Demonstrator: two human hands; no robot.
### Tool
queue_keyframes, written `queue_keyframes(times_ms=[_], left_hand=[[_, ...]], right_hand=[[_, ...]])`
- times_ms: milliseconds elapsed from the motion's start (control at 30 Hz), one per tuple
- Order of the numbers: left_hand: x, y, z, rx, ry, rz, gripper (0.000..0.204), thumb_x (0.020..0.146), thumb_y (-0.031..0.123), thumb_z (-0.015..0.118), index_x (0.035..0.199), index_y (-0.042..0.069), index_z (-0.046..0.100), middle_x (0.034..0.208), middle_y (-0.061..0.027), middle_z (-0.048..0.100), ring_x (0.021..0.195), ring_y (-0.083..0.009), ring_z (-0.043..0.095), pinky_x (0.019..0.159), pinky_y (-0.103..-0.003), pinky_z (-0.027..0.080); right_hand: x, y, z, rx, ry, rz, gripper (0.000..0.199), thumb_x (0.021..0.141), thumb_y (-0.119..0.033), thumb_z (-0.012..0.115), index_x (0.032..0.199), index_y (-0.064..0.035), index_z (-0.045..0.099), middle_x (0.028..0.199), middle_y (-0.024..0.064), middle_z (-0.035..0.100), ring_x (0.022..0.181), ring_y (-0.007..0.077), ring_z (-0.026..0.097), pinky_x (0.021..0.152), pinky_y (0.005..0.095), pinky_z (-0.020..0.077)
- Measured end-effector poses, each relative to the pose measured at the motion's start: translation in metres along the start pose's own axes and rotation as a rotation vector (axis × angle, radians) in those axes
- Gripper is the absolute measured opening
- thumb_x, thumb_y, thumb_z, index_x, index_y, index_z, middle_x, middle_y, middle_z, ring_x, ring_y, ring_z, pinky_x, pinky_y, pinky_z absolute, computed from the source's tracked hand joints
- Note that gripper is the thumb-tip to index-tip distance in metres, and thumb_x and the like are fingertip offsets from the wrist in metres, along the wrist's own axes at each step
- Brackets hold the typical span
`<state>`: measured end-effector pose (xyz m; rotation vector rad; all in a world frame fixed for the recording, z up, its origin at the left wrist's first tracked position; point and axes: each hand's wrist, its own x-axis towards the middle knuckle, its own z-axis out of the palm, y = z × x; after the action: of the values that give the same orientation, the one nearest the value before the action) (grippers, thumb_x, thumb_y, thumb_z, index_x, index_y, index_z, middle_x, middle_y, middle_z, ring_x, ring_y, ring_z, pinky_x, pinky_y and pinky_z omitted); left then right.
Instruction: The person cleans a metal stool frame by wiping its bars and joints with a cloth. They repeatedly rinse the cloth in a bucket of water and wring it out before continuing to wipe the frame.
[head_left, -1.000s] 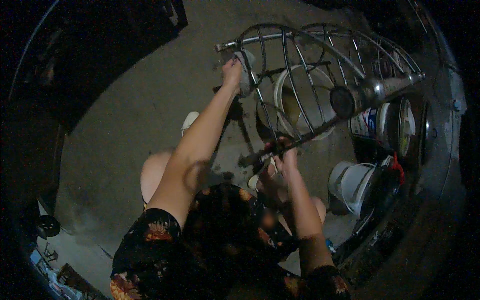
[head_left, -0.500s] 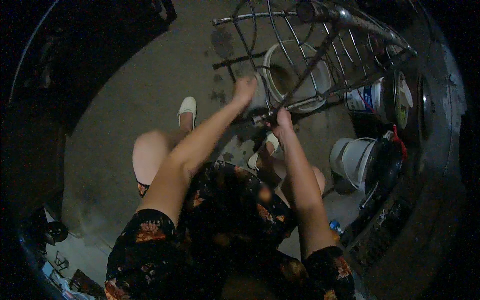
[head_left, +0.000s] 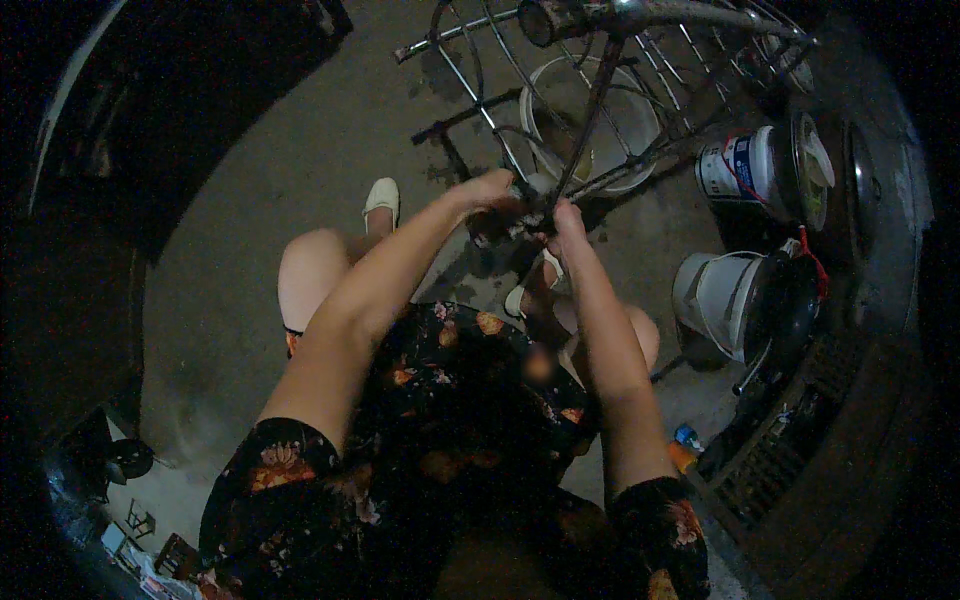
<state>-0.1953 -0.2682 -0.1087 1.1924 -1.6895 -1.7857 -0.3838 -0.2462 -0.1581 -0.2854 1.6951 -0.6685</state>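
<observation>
Head view shows both hands now together low on the wire rack [head_left: 600,110]; a second ago the left gripped its top rim. Left hand [head_left: 487,190] and right hand [head_left: 566,218] each clamp a lower bar, with the rack tilted over the white bucket [head_left: 590,130].

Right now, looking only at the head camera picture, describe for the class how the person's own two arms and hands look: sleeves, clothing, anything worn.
Both forearms come up bare from the lower edge. The left hand and right hand wear no gloves; no rings or watch can be made out in the dim light. Each upper arm ends in a short sleeve of dark fabric printed with orange and cream flowers, matching the dress.
</observation>
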Motion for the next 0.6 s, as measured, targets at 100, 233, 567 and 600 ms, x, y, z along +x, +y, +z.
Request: queue_keyframes(times_ms=[100,233,567,600], left_hand=[[0.009,-0.030,0.003,0.474,0.162,-0.133,0.041,0.066,0.033,0.069,0.084,-0.002,0.059,0.078,-0.0172,0.059,0.073,-0.0283,0.059,0.063,-0.038,0.045],[-0.021,-0.027,0.024,0.429,0.573,0.634,0.046,0.067,0.040,0.069,0.084,-0.002,0.058,0.078,-0.0198,0.058,0.075,-0.0349,0.057,0.064,-0.040,0.045],[0.005,-0.028,0.013,0.270,0.148,-0.080,0.040,0.063,0.032,0.071,0.082,-0.001,0.059,0.074,-0.0172,0.059,0.071,-0.0268,0.059,0.062,-0.036,0.044],[0.008,-0.053,0.010,0.176,0.217,-0.249,0.037,0.063,0.029,0.070,0.081,-0.002,0.059,0.073,-0.0162,0.060,0.070,-0.0252,0.059,0.061,-0.036,0.044]], right_hand=[[-0.023,-0.008,0.019,-0.081,-0.062,-0.017,0.030,0.086,-0.035,0.045,0.093,-0.0069,0.055,0.081,0.0076,0.058,0.068,0.0229,0.056,0.049,0.0392,0.0426],[-0.034,-0.010,0.017,0.122,-0.090,-0.034,0.028,0.085,-0.032,0.049,0.092,-0.0052,0.056,0.082,0.0072,0.058,0.073,0.0227,0.057,0.054,0.0405,0.0446],[0.011,0.008,0.003,0.191,-0.002,-0.114,0.025,0.084,-0.020,0.040,0.083,0.0010,0.053,0.073,0.0119,0.054,0.061,0.0239,0.054,0.046,0.0381,0.0438],[-0.005,0.001,0.017,0.130,-0.052,-0.100,0.028,0.084,-0.023,0.042,0.082,0.0019,0.054,0.074,0.0117,0.054,0.061,0.0230,0.053,0.048,0.0394,0.0420]])
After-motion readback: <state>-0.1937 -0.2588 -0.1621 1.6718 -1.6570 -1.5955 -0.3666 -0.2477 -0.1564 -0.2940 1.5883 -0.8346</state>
